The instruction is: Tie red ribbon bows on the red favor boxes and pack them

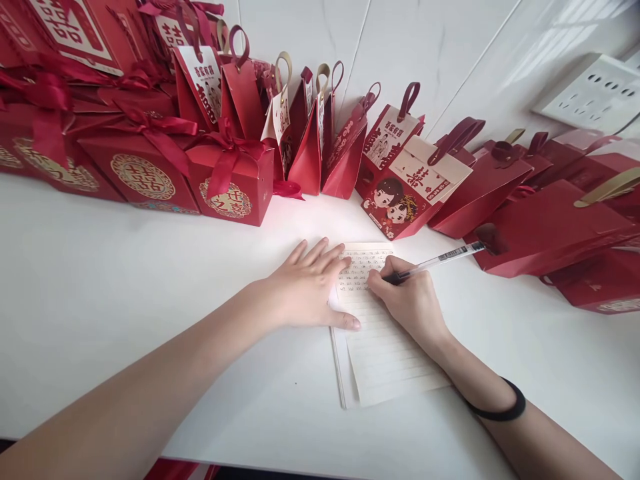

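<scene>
A lined notebook point(390, 353) lies on the white table, its upper lines filled with rows of small handwriting. My left hand point(310, 287) rests flat with fingers spread, its thumb and fingertips over the page's left edge. Between the fingers of my right hand point(413, 300) is a clear-barrelled pen point(447, 255) with a dark grip. The pen leans up to the right, and its tip is hidden behind my fingers near the last written line. A black band point(507, 403) circles my right wrist.
Red gift boxes point(145, 177) with ribbons stand at the back left. Several red gift bags point(345, 150) with loop handles line the wall, one bag point(395, 193) showing two cartoon figures. More bags point(555, 227) stand at the right, below a white power socket point(590, 93).
</scene>
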Tool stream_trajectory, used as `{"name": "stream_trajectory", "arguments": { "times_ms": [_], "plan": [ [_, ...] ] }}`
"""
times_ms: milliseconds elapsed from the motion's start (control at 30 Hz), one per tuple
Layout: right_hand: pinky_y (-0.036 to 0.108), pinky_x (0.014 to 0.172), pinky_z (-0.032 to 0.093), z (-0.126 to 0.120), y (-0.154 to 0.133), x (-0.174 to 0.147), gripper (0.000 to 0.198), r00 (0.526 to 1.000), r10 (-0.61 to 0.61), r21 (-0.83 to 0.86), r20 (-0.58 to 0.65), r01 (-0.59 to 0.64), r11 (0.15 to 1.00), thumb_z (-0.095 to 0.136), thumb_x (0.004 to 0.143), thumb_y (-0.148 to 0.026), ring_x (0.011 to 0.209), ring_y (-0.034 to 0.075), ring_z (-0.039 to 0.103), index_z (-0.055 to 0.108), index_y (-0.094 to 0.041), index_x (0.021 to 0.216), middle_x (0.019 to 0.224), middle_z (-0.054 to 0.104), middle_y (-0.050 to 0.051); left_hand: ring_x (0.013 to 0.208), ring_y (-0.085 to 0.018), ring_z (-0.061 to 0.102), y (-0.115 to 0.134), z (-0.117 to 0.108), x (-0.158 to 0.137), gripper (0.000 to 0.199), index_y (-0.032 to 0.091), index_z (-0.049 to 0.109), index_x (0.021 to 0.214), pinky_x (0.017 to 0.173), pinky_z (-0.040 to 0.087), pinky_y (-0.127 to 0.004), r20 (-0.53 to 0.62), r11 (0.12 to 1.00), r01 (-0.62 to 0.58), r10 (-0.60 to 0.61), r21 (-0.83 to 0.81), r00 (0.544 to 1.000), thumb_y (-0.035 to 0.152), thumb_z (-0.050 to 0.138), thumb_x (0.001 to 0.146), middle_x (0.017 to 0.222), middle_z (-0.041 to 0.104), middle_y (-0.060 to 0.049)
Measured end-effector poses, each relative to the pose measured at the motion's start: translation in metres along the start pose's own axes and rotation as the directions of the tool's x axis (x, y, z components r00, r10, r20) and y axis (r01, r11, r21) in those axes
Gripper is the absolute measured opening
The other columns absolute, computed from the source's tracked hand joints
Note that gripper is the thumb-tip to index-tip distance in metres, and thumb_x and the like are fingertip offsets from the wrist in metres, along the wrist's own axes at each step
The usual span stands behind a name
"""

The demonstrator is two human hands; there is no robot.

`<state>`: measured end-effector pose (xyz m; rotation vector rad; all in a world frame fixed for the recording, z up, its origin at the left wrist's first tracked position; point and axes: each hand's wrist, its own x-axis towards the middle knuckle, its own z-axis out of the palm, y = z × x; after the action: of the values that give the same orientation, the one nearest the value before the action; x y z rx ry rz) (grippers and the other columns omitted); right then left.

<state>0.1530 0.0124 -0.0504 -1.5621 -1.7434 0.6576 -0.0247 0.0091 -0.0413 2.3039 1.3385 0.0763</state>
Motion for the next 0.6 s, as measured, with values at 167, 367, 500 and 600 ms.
{"name": "stream_trajectory", "arguments": {
  "times_ms": [167,367,500,600],
  "plan": [
    [0.019,0.043,0.025,0.0003,-0.0002,0.001,0.028,1.0,0.015,-0.002,-0.011,-0.015,1.0,0.051,0.067,-0.032,0.048,0.008,0.027,0.031,-0.019,0.051,0.047,0.03,-0.006,0.141,-0.031,-0.003,-0.0004,0.0005,0.0,0.092,0.019,0.029,0.14,0.112,-0.001,-0.052,0.009,1.0,0.02,-0.02,-0.009,1.0,0.069,0.053,0.067,0.154,0.008,-0.008],
    [0.019,0.042,0.024,0.0003,0.0002,0.0004,0.025,1.0,0.019,-0.009,-0.025,-0.019,1.0,0.049,0.065,-0.031,0.048,0.008,0.025,0.03,-0.02,0.053,0.048,0.028,-0.007,0.141,-0.032,0.001,-0.0021,0.0021,0.0,0.091,0.022,0.031,0.138,0.112,0.001,-0.052,-0.042,0.999,-0.017,0.015,-0.042,0.999,0.071,0.053,0.065,0.153,0.013,-0.009],
    [0.019,0.042,0.024,0.0008,-0.0007,-0.0009,0.025,0.999,0.041,-0.018,-0.021,-0.042,0.999,0.048,0.064,-0.03,0.048,0.008,0.023,0.029,-0.02,0.053,0.048,0.027,-0.007,0.141,-0.032,-0.001,-0.0016,0.0013,0.0,0.091,0.02,0.03,0.139,0.112,0.0,-0.053,-0.012,1.0,-0.003,0.002,-0.029,1.0,0.07,0.053,0.066,0.153,0.011,-0.01],
    [0.018,0.043,0.026,-0.0002,-0.001,-0.0013,0.024,0.998,0.035,0.02,-0.051,-0.034,0.999,0.049,0.066,-0.03,0.047,0.008,0.027,0.031,-0.019,0.053,0.049,0.03,-0.006,0.141,-0.032,0.0,-0.0012,0.0012,-0.0014,0.093,0.019,0.03,0.139,0.112,0.001,-0.054,-0.017,0.999,0.002,-0.003,-0.033,1.0,0.07,0.054,0.065,0.153,0.011,-0.01]
  ]
}}
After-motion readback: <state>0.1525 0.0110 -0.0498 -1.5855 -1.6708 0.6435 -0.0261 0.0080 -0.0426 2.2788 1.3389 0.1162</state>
